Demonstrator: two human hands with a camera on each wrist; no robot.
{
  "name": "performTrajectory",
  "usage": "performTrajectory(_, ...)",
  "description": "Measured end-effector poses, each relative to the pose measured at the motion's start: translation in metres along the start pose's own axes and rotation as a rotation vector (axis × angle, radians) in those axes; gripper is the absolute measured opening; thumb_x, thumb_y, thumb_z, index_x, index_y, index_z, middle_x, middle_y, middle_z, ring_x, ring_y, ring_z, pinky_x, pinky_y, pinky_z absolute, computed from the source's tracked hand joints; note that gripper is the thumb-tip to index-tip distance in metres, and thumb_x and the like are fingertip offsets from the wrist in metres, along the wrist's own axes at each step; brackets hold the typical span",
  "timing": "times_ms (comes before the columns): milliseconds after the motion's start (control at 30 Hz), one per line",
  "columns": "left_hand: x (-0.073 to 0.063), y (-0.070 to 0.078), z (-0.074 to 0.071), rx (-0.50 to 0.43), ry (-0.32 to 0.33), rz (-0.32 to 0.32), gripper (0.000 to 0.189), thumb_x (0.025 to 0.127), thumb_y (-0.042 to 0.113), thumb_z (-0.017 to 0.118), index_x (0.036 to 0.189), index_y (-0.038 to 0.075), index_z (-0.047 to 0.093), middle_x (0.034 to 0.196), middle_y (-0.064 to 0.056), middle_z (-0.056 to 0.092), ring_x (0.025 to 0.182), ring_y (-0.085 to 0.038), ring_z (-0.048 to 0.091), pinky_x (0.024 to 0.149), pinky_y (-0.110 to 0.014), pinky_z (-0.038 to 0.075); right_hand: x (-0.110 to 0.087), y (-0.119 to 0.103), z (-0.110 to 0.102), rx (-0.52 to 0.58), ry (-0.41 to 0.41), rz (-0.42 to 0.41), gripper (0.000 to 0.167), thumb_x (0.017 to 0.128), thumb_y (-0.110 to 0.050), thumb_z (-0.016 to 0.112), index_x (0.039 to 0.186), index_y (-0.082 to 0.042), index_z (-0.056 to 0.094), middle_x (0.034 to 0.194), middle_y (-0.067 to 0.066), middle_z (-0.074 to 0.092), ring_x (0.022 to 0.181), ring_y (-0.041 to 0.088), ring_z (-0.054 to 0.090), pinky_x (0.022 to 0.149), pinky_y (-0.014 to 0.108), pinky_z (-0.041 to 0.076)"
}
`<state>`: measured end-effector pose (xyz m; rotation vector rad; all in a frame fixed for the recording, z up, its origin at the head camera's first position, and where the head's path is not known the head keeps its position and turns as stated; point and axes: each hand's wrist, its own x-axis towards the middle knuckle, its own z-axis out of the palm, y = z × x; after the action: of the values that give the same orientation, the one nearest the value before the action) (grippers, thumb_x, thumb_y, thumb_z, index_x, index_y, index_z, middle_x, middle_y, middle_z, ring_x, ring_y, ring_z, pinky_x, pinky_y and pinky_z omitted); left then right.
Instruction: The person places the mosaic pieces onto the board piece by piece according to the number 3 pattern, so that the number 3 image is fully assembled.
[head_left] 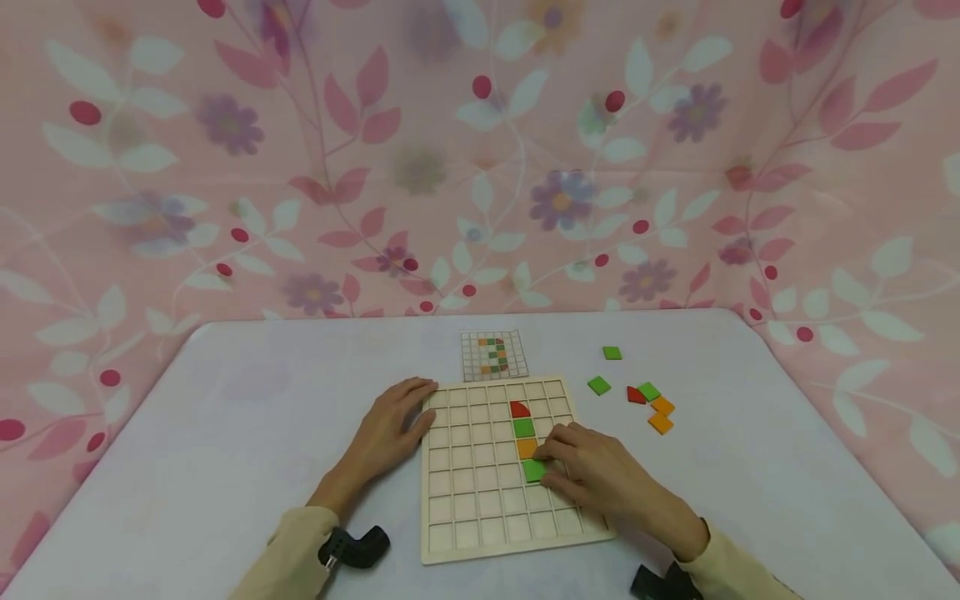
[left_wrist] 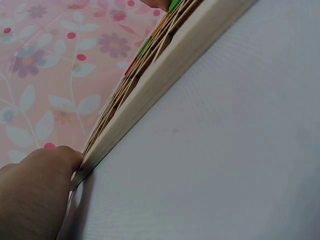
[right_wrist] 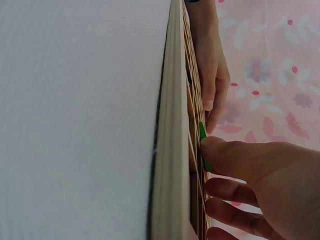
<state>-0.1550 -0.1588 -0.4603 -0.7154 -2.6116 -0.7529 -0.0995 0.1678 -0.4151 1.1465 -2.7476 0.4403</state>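
Note:
A square wooden grid board (head_left: 480,504) lies on the table. One column of it carries a red rounded tile (head_left: 520,409), a green square tile (head_left: 523,427), an orange tile (head_left: 527,448) and, nearest me, another green tile (head_left: 534,472). My right hand (head_left: 600,471) pinches this nearest green tile, thumb at its lower right and index finger by its upper right. In the right wrist view the thumb lies on the green tile (right_wrist: 204,147), which tips slightly up from the grid. My left hand (head_left: 386,429) rests with relaxed fingers at the board's upper left corner.
Behind the board lies a pattern card (head_left: 495,356) printed with a small coloured grid. To the right are loose green tiles (head_left: 612,353), a red tile (head_left: 636,395) and orange tiles (head_left: 661,423). A pink floral cloth (head_left: 450,167) hangs behind the white table (head_left: 300,383).

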Motion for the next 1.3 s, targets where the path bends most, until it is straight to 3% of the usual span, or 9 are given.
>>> performTrajectory(1300,0.0009,-0.0005,0.0008,0.001,0.004,0.002,0.042,0.092,0.024,0.061,0.13,0.006,0.057,0.131,-0.011,0.057,0.124,-0.029,0.051,0.102,-0.049,0.04,0.0005,0.0,-0.0011,0.025,-0.02,0.026,0.023,0.083,-0.034,0.071,0.103,-0.023,0.069,0.098,-0.012,0.06,0.088,0.0,0.051,0.071,0.021,0.049)
